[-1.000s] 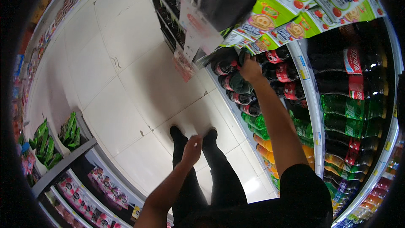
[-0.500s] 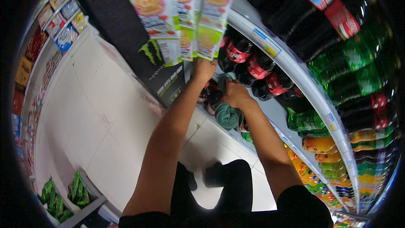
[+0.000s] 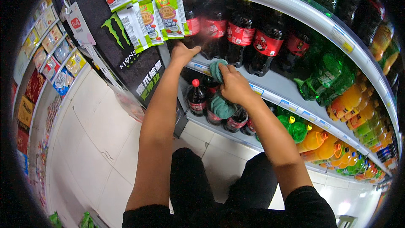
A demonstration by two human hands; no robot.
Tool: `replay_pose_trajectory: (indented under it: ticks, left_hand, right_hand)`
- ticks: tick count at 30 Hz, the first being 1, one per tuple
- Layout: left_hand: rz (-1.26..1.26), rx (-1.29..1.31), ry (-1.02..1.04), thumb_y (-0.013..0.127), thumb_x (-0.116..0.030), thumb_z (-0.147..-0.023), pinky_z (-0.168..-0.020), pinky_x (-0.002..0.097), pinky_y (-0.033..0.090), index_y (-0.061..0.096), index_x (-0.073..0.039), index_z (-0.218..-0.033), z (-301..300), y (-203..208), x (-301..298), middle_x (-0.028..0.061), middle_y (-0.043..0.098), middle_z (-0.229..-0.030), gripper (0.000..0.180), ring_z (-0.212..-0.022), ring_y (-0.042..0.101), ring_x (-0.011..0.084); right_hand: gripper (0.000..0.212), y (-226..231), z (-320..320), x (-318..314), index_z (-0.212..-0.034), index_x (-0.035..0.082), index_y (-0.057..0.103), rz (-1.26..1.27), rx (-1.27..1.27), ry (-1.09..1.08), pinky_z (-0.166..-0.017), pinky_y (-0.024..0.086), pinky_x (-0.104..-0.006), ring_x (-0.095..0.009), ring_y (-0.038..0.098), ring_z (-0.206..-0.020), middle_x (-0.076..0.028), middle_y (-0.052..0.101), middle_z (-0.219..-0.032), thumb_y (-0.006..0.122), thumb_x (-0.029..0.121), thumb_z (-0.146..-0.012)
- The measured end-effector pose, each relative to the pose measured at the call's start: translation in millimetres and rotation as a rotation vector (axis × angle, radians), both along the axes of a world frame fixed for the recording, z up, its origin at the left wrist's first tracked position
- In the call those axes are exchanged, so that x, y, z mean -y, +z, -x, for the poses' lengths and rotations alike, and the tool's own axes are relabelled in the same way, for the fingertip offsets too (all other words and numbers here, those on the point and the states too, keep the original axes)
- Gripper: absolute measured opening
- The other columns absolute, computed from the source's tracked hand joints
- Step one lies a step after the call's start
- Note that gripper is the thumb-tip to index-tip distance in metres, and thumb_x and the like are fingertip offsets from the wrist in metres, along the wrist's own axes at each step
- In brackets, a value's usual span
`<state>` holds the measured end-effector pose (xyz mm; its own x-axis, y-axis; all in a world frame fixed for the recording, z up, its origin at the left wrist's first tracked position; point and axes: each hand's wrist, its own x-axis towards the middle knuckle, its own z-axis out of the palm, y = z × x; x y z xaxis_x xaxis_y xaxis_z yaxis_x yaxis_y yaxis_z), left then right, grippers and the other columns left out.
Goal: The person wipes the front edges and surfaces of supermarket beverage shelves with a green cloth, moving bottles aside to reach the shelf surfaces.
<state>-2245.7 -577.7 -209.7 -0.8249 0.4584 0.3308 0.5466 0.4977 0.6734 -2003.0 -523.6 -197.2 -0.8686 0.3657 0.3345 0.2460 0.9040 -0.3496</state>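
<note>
My right hand [image 3: 235, 85] is closed round a bunched dark green cloth [image 3: 223, 106]. Part of the cloth sticks out above my fingers, against the front edge of the middle shelf [image 3: 270, 95], and the rest hangs below. My left hand [image 3: 184, 55] is at the left end of that shelf, under hanging green-and-white snack packets [image 3: 168, 13]. Its thumb stretches out to the right toward the cola bottles; the other fingers are partly hidden. Dark cola bottles with red labels [image 3: 240, 33] stand on the shelf beyond both hands.
Below the cloth, a red-capped cola bottle [image 3: 197, 98] stands among others on the bottom shelf. Green bottles [image 3: 325, 80] and orange drink bottles [image 3: 316, 140] line the right. A black display panel [image 3: 126, 59] borders the shelves at left, beside the tiled floor [image 3: 93, 143].
The view has turned and shifted, so the shelves and cola bottles show more squarely. My left hand has come away from the packets' lower ends, thumb now spread. My right hand still grips the cloth.
</note>
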Motion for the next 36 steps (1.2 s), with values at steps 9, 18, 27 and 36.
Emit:
replay_pose_trajectory:
  ticks: [9, 18, 27, 36]
  left_hand:
    - [-0.196, -0.047, -0.178, 0.076, -0.037, -0.065, -0.091, 0.0389, 0.042, 0.04, 0.011, -0.12, 16, -11, 12, 0.0302, 0.054, -0.111, 0.081, -0.104, 0.054, 0.0392]
    - [-0.171, -0.148, -0.25, 0.076, -0.026, -0.069, -0.098, 0.0397, 0.037, 0.032, 0.014, -0.127, 27, -23, 20, 0.0342, 0.049, -0.118, 0.083, -0.111, 0.048, 0.0434]
    - [-0.158, -0.374, -0.032, 0.07, -0.018, -0.074, -0.104, 0.0441, 0.029, 0.026, 0.009, -0.132, -51, -20, 21, 0.0317, 0.037, -0.129, 0.078, -0.121, 0.035, 0.0441]
    - [-0.418, -0.234, -0.4, 0.067, -0.003, -0.071, -0.099, 0.0412, 0.034, 0.032, 0.005, -0.126, -130, -12, -7, 0.0239, 0.046, -0.117, 0.065, -0.111, 0.044, 0.0376]
  right_hand:
    - [0.048, 38, 20, 9, -0.117, 0.001, 0.051, 0.051, 0.304, -0.076, -0.087, 0.047, -0.043, -0.04, 0.056, -0.103, -0.023, 0.052, -0.117, 0.064, 0.015, -0.073]
    - [0.053, 26, -45, 5, -0.118, 0.002, 0.048, 0.017, 0.233, -0.19, -0.086, 0.048, -0.0445, -0.041, 0.054, -0.104, -0.024, 0.05, -0.118, 0.067, 0.014, -0.069]
    - [0.044, 46, -104, -24, -0.116, 0.005, 0.054, 0.002, 0.491, -0.347, -0.087, 0.048, -0.0428, -0.038, 0.056, -0.104, -0.021, 0.053, -0.12, 0.06, 0.011, -0.073]
    - [0.04, 71, -123, -78, -0.111, 0.012, 0.058, -0.082, 0.071, -0.654, -0.088, 0.045, -0.0461, -0.037, 0.054, -0.107, -0.016, 0.06, -0.11, 0.06, 0.029, -0.075]
